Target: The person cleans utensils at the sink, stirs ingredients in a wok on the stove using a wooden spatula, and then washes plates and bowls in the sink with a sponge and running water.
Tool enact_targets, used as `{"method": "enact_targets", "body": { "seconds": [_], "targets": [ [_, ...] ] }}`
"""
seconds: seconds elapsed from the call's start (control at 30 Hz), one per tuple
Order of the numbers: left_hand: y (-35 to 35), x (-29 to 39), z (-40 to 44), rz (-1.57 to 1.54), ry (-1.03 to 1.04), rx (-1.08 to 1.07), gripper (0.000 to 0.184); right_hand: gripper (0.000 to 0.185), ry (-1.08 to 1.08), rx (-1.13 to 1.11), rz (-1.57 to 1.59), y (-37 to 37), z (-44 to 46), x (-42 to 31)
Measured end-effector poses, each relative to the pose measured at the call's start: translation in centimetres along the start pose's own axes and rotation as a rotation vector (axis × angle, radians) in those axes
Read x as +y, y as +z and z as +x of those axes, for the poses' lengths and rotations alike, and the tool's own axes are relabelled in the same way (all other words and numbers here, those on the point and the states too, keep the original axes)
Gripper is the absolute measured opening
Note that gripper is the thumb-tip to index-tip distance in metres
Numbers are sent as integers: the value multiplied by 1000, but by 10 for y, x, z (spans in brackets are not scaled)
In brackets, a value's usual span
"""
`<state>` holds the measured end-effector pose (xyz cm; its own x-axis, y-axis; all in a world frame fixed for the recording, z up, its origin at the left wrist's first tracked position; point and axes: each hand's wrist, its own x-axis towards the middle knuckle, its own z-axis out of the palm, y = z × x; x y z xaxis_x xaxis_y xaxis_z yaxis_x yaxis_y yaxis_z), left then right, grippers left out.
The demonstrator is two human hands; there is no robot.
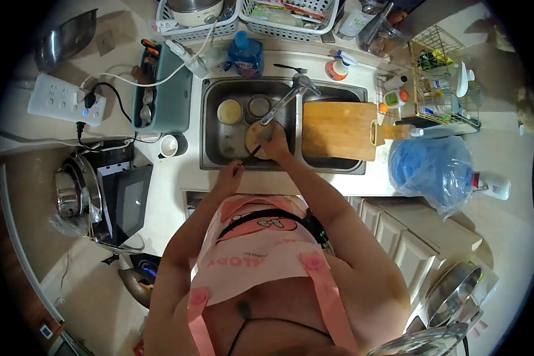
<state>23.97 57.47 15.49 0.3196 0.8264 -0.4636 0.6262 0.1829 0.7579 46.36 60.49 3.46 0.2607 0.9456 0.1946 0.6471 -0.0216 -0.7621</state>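
Note:
Over the front of the left basin of the metal sink, my left hand is closed on the dark handle of a thin utensil. My right hand is at the utensil's other end, beside a round pale item in the basin; its fingers are partly hidden, and I cannot make out what they hold. The faucet reaches over this basin. Behind my hands, a cream-coloured bowl and a clear round container sit in the basin.
A wooden cutting board covers much of the right basin. Behind the sink are a blue soap bottle, a black fork and a spray bottle. A blue plastic bag lies to the right, a white cup to the left.

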Motion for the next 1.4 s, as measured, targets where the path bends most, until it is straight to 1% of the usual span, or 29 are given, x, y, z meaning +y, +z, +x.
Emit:
{"method": "enact_targets", "body": {
  "seconds": [0.03, 0.1, 0.13, 0.2, 0.23, 0.33, 0.43, 0.47, 0.5, 0.53, 0.6, 0.63, 0.7, 0.73, 0.8, 0.83, 0.9, 0.93, 1.0, 1.03, 1.07, 1.17, 1.2, 1.23, 1.33, 1.4],
  "targets": [
    [0, -3, 2, -7, 30, -1, 28, 80, -36, 11, 0, -4, 9, -1],
    [0, -12, 10, -21, 89, -3, 26, 80, 73, -4, 114, -12, 13, -10],
    [2, -16, 16, -46, 124, 6, 26, 81, 209, -22, 224, -18, 21, -20],
    [7, -23, 23, -95, 184, 21, 24, 81, 545, -63, 551, -38, 31, -41],
    [4, -17, 25, -62, 181, 17, 24, 82, 740, -85, 768, -55, 40, -61],
    [-2, 1, 21, -4, 147, 4, 24, 83, 1047, -77, 1119, -62, 44, -63],
    [-3, 12, 21, -18, 96, 12, 23, 81, 1036, -43, 1070, -32, 35, -19],
    [-3, 11, 20, -12, 86, 11, 23, 81, 895, -103, 887, -5, 29, 13],
    [-5, 11, 20, -5, 76, 9, 23, 81, 605, -204, 530, 22, 15, 51],
    [-6, 9, 19, -9, 75, 15, 23, 81, 324, -242, 179, 41, 1, 81],
    [-4, 4, 18, -21, 74, 26, 23, 78, 246, -246, 401, 30, -11, 58],
    [-2, -1, 18, -39, 60, 21, 23, 75, 386, -311, 480, 34, -16, 52],
    [0, -4, 20, -75, 34, 12, 22, 70, 458, -324, 652, 41, -24, 44],
    [3, -3, 16, -166, -32, -14, 23, 68, 391, -273, 743, 43, -30, 42],
    [11, 4, 9, -352, -162, -58, 23, 63, 496, -210, 944, 39, -27, 40],
    [8, 10, 5, -403, -251, -120, 23, 60, 677, -198, 1054, 11, -11, 15],
    [-4, 25, -1, -502, -429, -248, 24, 54, 957, -264, 1147, -33, 15, -21],
    [-4, 25, -3, -547, -457, -267, 24, 51, 1103, -282, 1186, -55, 29, -39],
    [-5, 26, -3, -640, -507, -307, 26, 49, 1199, -310, 1235, -43, 31, -16],
    [-4, 20, -2, -656, -536, -307, 25, 47, 1217, -363, 1391, -39, 27, -11],
    [-3, 11, 5, -674, -564, -306, 24, 47, 1213, -402, 1405, -33, 23, -8],
    [-9, 0, 16, -662, -599, -278, 24, 47, 1114, -504, 1170, -45, 10, -49],
    [-11, 0, 18, -646, -600, -264, 25, 48, 1103, -518, 1146, -48, 9, -58],
    [-11, 0, 16, -629, -566, -229, 24, 48, 1096, -524, 1139, -51, 7, -63],
    [-12, 1, 13, -611, -482, -153, 23, 50, 1131, -488, 1285, -53, 6, -49],
    [-12, 0, 11, -651, -456, -138, 21, 41, 998, -429, 1288, -48, 4, -44]
  ]
}}
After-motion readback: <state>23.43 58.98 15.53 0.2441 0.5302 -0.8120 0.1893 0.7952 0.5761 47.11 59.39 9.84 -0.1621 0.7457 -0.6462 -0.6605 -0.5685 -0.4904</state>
